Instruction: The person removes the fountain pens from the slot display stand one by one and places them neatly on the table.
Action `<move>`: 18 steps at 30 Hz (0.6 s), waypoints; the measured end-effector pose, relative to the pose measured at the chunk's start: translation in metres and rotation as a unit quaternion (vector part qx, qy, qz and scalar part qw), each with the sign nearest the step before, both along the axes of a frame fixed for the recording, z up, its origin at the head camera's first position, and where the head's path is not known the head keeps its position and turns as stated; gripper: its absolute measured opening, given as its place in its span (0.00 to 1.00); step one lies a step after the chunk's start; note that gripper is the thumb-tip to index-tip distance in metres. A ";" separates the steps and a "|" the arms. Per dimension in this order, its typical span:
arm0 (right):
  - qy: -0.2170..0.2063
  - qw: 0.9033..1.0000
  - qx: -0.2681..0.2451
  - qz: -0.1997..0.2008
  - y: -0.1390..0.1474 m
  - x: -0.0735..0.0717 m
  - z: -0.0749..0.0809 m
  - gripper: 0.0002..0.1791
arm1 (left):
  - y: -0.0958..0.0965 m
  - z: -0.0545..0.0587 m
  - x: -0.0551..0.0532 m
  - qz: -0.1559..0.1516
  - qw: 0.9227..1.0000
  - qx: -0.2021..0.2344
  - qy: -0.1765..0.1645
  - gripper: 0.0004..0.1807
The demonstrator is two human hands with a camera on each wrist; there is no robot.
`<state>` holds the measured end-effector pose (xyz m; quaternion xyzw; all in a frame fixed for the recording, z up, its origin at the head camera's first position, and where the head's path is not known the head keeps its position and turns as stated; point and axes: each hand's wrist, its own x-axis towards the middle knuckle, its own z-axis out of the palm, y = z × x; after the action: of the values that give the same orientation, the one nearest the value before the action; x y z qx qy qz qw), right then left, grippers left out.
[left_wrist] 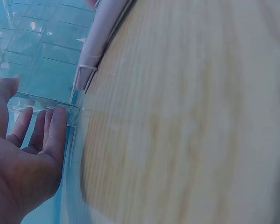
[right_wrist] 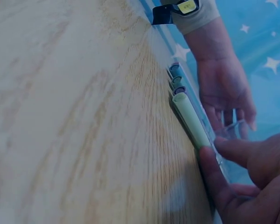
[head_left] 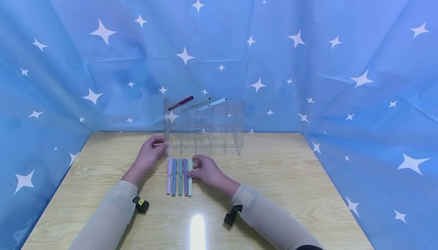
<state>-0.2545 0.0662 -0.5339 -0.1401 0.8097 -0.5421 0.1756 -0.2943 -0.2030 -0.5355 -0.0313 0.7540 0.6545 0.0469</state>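
One light-green pen (right_wrist: 191, 119), pinched by right hand (head_left: 208, 171) for apparent pickup, should be lifted, clear organizer (head_left: 205, 140) gripped by left hand (head_left: 151, 152).

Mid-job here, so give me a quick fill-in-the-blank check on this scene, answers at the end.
Exactly ____ pens lie in a row on the table.
The right hand pinches the pale green pen at the row's ____ end.
The left hand is at the clear rack's ____ side.
Of three pens atop the rack, the leftmost is dark ____.
Missing words: five; right; left; red.
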 end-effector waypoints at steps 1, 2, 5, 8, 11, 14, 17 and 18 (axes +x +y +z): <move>-0.002 1.000 -0.005 -0.002 0.000 0.001 0.000 0.38 | 0.000 0.000 0.000 0.000 1.000 0.000 0.001 0.28; -0.004 1.000 -0.009 -0.003 0.001 0.001 0.000 0.38 | 0.000 -0.001 0.000 0.000 1.000 -0.001 0.002 0.29; -0.009 1.000 -0.014 -0.007 0.002 0.002 0.000 0.37 | -0.002 -0.003 -0.001 -0.001 1.000 -0.005 0.009 0.29; -0.010 1.000 -0.016 -0.009 0.003 0.003 0.000 0.37 | -0.002 -0.005 -0.001 0.000 1.000 -0.007 0.016 0.29; -0.012 1.000 -0.019 -0.013 0.005 0.002 -0.002 0.37 | -0.002 -0.006 -0.001 0.002 1.000 -0.004 0.018 0.28; -0.013 1.000 -0.020 -0.018 0.006 0.001 -0.004 0.39 | -0.002 -0.007 -0.002 0.004 1.000 0.000 0.014 0.28; -0.011 1.000 -0.019 -0.021 0.006 0.002 -0.004 0.40 | -0.003 -0.008 -0.003 0.004 1.000 0.005 0.011 0.28; -0.009 1.000 -0.018 -0.022 0.007 0.002 -0.003 0.40 | -0.003 -0.008 -0.003 0.004 1.000 0.008 0.010 0.28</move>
<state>-0.2526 0.0732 -0.5371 -0.1202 0.8011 -0.5617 0.1683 -0.2975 -0.2057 -0.5435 -0.0277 0.7489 0.6610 0.0370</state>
